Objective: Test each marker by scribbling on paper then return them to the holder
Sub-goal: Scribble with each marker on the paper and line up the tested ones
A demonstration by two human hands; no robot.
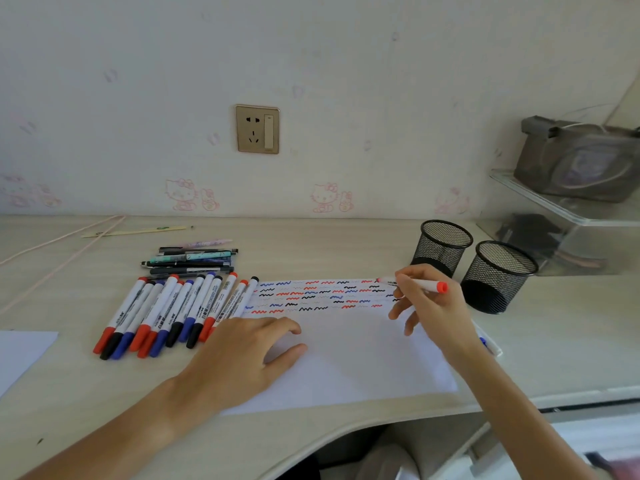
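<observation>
From the head camera, a white paper (pixel 346 355) lies on the desk (pixel 69 393), its far part filled with rows of red, blue and black squiggles.

The right hand (pixel 433 306) is at the paper's far right corner, pinching a red marker (pixel 415 284) between thumb and fingers. The marker's tip points left and sits at the top row of squiggles; whether it touches the sheet cannot be told. Its red end points right.

The left hand (pixel 242 355) rests flat on the paper's near left part, fingers loosely spread and holding nothing.

Just left of the paper lies a row of markers (pixel 166 313), side by side, with red, black and blue caps toward the viewer. Beyond that row, further from the viewer, is a bunch of pens (pixel 190 259).

Right of the paper's far corner stand two black mesh holders (pixel 441 247), close together, upright. Behind the right forearm, at the paper's right edge, another marker (pixel 485 341) shows only in part.
</observation>
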